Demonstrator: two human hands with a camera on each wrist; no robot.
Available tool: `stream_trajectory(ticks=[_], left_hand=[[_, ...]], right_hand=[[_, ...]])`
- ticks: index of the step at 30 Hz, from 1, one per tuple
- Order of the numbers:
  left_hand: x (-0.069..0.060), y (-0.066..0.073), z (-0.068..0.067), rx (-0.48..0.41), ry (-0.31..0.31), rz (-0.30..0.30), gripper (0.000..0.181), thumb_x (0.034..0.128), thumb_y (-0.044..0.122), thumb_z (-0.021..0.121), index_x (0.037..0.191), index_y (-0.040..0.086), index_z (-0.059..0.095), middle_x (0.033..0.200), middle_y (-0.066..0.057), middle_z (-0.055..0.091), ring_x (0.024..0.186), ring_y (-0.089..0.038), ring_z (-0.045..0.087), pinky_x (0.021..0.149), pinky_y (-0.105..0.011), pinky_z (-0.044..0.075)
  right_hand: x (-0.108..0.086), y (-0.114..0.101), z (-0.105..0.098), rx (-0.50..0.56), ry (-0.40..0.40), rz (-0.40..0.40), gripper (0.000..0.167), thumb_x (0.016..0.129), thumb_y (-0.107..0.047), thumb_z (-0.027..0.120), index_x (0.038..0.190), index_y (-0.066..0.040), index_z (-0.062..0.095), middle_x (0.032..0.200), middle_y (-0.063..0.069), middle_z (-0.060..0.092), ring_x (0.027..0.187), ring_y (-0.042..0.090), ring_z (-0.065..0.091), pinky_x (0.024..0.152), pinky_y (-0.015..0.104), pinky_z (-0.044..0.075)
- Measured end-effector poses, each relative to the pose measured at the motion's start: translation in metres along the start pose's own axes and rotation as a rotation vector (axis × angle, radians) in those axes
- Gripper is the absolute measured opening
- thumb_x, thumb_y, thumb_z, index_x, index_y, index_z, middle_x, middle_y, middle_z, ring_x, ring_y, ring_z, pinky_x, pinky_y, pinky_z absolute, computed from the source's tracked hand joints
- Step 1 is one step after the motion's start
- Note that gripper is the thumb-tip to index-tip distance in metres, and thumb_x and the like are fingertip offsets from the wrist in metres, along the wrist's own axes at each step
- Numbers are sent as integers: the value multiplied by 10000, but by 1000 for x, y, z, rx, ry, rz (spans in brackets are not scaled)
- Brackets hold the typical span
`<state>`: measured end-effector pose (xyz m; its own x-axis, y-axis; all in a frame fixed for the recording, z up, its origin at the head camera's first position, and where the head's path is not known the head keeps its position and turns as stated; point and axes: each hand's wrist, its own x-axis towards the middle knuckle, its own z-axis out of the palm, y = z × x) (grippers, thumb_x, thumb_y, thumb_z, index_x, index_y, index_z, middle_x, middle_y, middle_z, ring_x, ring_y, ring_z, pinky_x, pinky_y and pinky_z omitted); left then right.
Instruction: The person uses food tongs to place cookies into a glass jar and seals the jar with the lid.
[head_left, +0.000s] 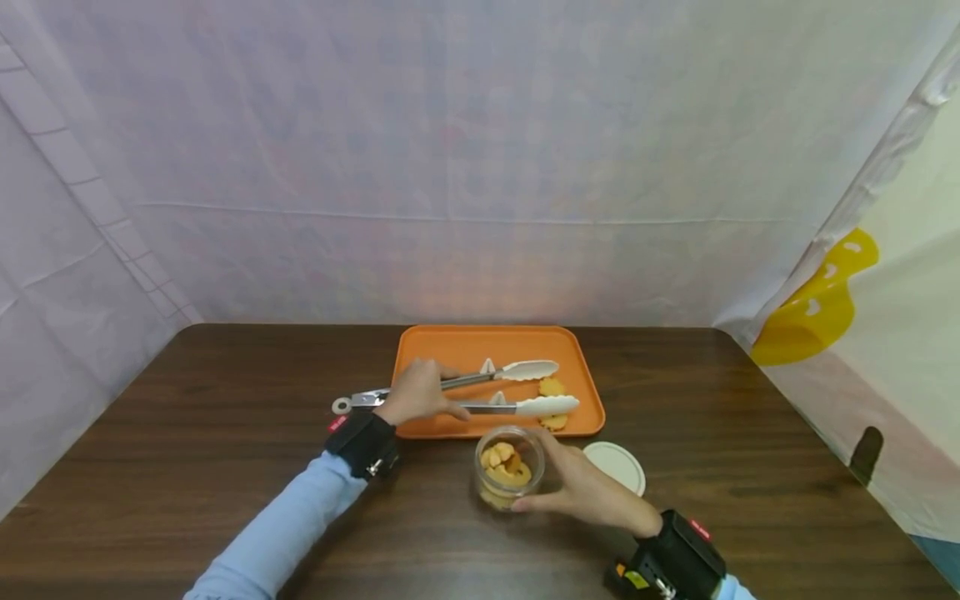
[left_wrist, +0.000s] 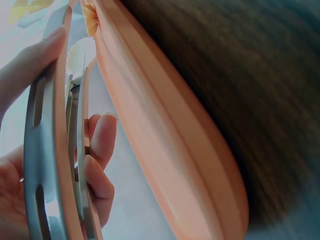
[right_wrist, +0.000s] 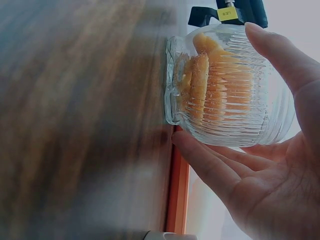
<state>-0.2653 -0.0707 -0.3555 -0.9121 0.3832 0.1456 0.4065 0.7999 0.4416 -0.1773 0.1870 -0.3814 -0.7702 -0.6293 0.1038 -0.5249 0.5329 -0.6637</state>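
Note:
My left hand (head_left: 420, 392) grips a pair of metal tongs (head_left: 546, 406) with white scalloped tips, held over the orange tray (head_left: 480, 337). In the left wrist view the thumb lies along one arm of the tongs (left_wrist: 42, 145) and curled fingers are on the other; the arms stand apart. Below the tips lie a yellow cookie (head_left: 552, 386) and a second cookie (head_left: 553, 422), partly covered. My right hand (head_left: 581, 492) holds a ribbed glass jar (right_wrist: 272, 100) from its right side, thumb and fingers around it. Several cookies (right_wrist: 200, 82) are inside the uncovered jar, which is upright on the table.
A round white lid (head_left: 618, 467) lies on the dark wooden table (head_left: 187, 467), right of the jar and partly behind my right hand. Pale cloth (head_left: 480, 167) hangs behind the table. A yellow shape (head_left: 813, 308) is on the cloth to the right.

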Motion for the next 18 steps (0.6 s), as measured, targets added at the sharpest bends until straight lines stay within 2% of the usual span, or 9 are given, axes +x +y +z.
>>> stream_trajectory(ticks=[3, 7, 12, 18], left_hand=[[1, 1, 1, 0, 0, -19, 711, 649, 358, 938, 1215, -5, 708, 1161, -200, 719, 888, -228, 700, 840, -403, 563], [2, 1, 2, 3, 7, -46, 698, 651, 355, 938, 1213, 7, 714, 1110, -197, 740, 744, -148, 582, 762, -356, 547], [4, 0, 2, -3, 10, -84, 697, 657, 347, 936, 1223, 11, 707, 1100, -209, 739, 703, -136, 529, 718, -308, 511], [4, -1, -1, -28, -1, -144, 682, 667, 339, 931, 1233, 32, 707, 1041, -190, 756, 678, -136, 533, 616, -253, 453]], right_hand=[[0, 0, 0, 2, 3, -4, 879, 868, -450, 750, 1505, -14, 329, 1300, 138, 645, 1183, 297, 630, 980, 469, 504], [0, 0, -1, -1, 9, -17, 838, 869, -436, 752, 1484, -33, 350, 1299, 134, 644, 1177, 294, 634, 975, 457, 508], [0, 1, -1, -6, 5, -26, 798, 873, -429, 749, 1470, -67, 361, 1360, 148, 606, 1197, 299, 624, 971, 443, 513], [0, 2, 0, -12, 3, -17, 792, 872, -433, 750, 1457, -57, 370, 1373, 171, 597, 1208, 319, 619, 966, 442, 517]])
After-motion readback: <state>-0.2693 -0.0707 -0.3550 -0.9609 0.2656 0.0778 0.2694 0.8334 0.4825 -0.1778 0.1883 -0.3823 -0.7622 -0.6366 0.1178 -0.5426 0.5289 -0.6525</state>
